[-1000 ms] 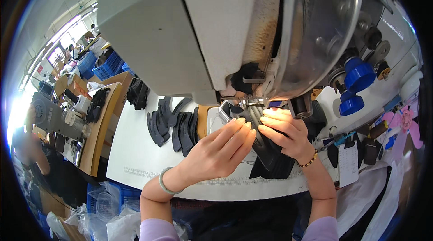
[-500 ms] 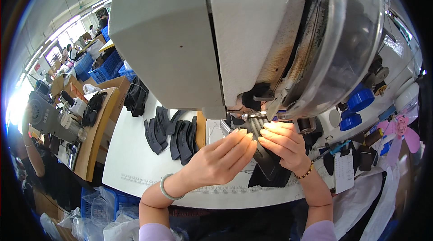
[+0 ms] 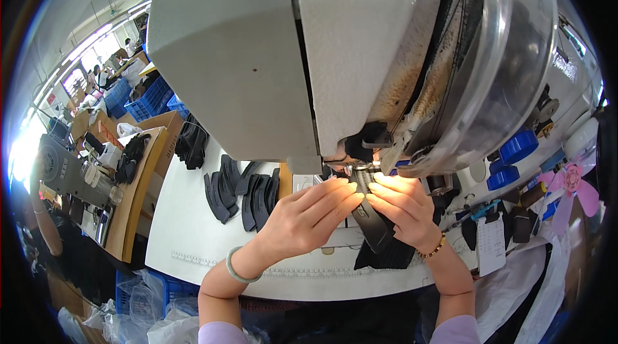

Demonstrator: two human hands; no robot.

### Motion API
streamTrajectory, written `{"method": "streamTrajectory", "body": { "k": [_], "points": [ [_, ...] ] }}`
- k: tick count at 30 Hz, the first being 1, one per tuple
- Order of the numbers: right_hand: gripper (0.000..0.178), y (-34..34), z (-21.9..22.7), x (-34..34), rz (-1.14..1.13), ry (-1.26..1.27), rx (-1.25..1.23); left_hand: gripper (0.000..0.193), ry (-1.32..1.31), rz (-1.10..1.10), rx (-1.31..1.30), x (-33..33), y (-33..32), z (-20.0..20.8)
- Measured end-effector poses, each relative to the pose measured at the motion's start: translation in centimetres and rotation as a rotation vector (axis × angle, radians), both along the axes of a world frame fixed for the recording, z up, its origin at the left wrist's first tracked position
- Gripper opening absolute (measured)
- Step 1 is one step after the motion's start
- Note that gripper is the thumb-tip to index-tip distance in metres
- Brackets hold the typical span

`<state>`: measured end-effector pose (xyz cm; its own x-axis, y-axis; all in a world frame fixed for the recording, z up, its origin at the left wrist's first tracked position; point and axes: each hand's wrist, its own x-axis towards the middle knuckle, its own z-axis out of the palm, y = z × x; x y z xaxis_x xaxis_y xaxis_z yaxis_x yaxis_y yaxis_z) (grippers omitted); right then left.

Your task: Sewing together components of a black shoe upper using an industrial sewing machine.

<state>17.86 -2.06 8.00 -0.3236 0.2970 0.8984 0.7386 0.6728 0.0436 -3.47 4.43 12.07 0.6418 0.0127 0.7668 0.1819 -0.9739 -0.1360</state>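
A large grey-white sewing machine [image 3: 232,67] fills the top of the view, with its lit stitching area just beyond my fingertips. My left hand [image 3: 312,218] is closed at the left edge of a dark curved strip [image 3: 370,223], fingertips pressed together. From the other side my right hand [image 3: 407,210] pinches the same strip, its fingers bunched near the presser foot. The strip's far end runs under the machine's foot, where my fingers and the machine partly hide it. A black fabric piece [image 3: 386,258] lies beneath the strip's near end.
Several black curved pieces [image 3: 222,192] lie on the white table [image 3: 187,234] to the left. A printed ruler [image 3: 277,272] runs along the near edge. Blue knobs [image 3: 518,145] and a pink fan [image 3: 573,180] are at right. Another person's arm [image 3: 48,228] shows at far left.
Both hands stay on the strip. The strip has shifted slightly and turned more of its face into view. The view of the machine has moved a little.
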Motion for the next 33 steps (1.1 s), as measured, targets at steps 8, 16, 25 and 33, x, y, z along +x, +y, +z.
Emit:
{"method": "streamTrajectory", "body": {
  "k": [8,16,25,33],
  "points": [
    [0.048,0.1,-0.5,-0.3,-0.062,0.010,0.018,0.044,-0.021,-0.021,-0.027,0.1,0.5,-0.3],
    [0.034,0.2,-0.2,-0.8,-0.178,-0.062,0.033,0.045,0.008,0.015,-0.075,-0.2,1.1,-0.4],
    [0.038,0.4,0.5,-0.6,-0.051,-0.005,0.035,0.041,-0.035,0.051,-0.042,0.5,-0.5,-0.4],
    [0.031,0.3,0.5,-0.3,-0.032,-0.035,0.039,0.043,-0.103,0.036,-0.152,0.1,-0.9,-0.3]
  ]
}}
